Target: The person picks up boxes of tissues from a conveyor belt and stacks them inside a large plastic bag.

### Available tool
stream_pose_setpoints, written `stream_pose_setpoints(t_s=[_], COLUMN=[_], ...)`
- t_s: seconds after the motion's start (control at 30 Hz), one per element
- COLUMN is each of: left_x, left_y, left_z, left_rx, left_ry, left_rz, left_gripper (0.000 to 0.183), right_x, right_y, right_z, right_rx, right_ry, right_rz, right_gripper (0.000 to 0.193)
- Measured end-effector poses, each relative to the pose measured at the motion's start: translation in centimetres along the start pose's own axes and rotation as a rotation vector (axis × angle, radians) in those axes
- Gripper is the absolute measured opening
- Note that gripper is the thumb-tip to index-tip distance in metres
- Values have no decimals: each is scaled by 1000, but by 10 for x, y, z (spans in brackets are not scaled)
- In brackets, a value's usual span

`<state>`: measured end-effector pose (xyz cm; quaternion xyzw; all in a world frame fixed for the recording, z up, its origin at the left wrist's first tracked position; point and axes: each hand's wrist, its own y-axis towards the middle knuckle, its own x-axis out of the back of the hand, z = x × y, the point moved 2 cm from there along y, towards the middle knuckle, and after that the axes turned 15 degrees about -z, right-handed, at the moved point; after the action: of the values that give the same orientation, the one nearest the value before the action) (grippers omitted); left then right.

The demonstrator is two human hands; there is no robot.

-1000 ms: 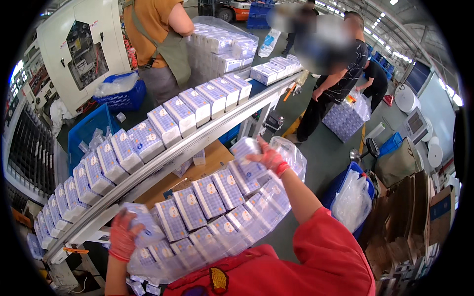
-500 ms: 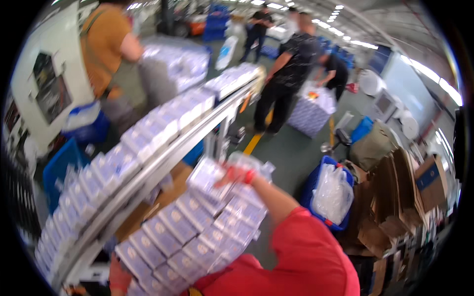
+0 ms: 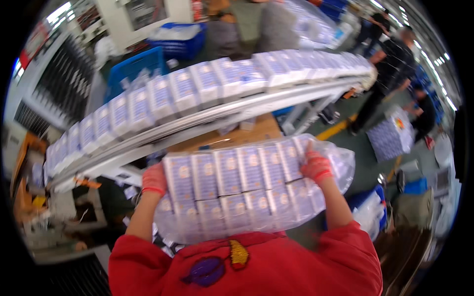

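Note:
In front of my red-clothed body lies a clear plastic bag [image 3: 337,154] around rows of small white-and-purple packs [image 3: 227,173]. My left hand [image 3: 155,178], in a thin reddish glove, is closed against the left end of the far row. Gripping the right end, my right hand [image 3: 316,165] wears a similar glove, its fingers over the last pack and the bag film. The far row stands evenly lined up, with another row nearer to me. What lies beneath the bundle is mostly hidden.
Beyond the bundle, a conveyor [image 3: 224,109] carries a long line of similar packs [image 3: 183,90]. Blue bins [image 3: 136,69] stand behind it. At right are a blue basket [image 3: 368,209] with plastic film, a filled bag of packs [image 3: 390,135] and a person in black [image 3: 395,59].
My right hand has moved from a raised pack at the bundle's far corner to the right end. The packs now sit in an even row, squarely before me. My view has turned left.

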<state>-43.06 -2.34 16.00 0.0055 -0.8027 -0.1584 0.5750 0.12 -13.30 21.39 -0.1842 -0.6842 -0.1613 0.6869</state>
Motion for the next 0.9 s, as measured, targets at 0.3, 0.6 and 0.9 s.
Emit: stream_pose_setpoints(t_s=[0.3, 0.6, 0.9], left_x=[25, 16, 73], left_y=[8, 17, -20], left_z=[-4, 1, -94], left_rx=[2, 403, -36], left_ry=[52, -783, -263], left_rz=[203, -583, -169], left_gripper=[23, 32, 22], right_x=[14, -35, 12], right_y=[-29, -48, 101], right_z=[297, 292, 14], right_rx=[861, 982, -33], right_ry=[488, 510, 469], right_rz=[83, -155, -259], right_gripper=[65, 43, 51])
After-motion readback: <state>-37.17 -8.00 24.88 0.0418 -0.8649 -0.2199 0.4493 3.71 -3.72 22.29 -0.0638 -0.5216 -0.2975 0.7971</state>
